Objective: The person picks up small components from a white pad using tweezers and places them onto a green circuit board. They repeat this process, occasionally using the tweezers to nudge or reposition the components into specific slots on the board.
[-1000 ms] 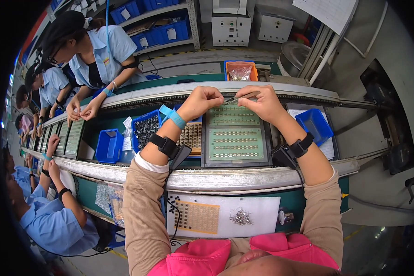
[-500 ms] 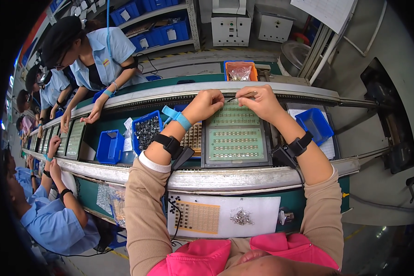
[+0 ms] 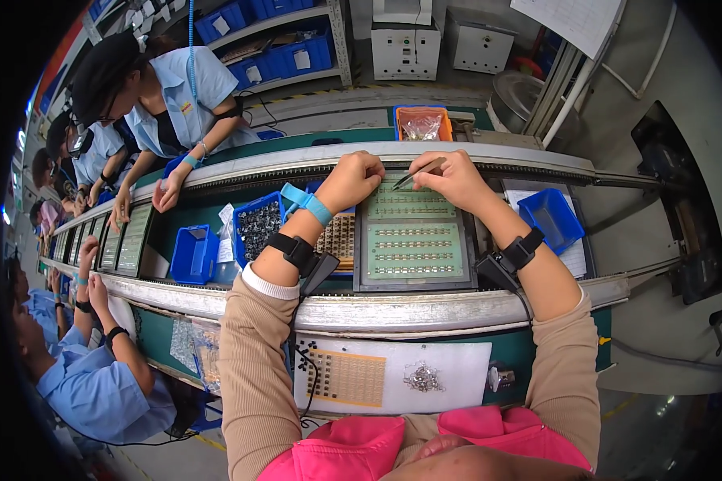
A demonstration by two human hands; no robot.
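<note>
The fingers of the right hand (image 3: pixel 449 178) pinch dark tweezers (image 3: pixel 403 182), whose tip now slants down toward the far green board (image 3: pixel 413 210); one second ago the tweezers lay flatter, with their tip beside the left fingers. The left hand (image 3: pixel 350 184) has drawn slightly left, to the board's far left corner, its thumb and fingertips close together; whether they grip anything I cannot tell. The far board and the near green board (image 3: pixel 413 268) sit in one dark frame (image 3: pixel 413 285) between the rails. Both are pale green, flat, and crossed by rows of small silvery and dark parts; the hands partly cover the far one's upper edge. Left of the frame stand a brown tray (image 3: pixel 335 244) of parts and a blue bin (image 3: pixel 258 228) of black pieces. Nearer, a white sheet (image 3: pixel 457 397) lies on the table (image 3: pixel 509 341).
</note>
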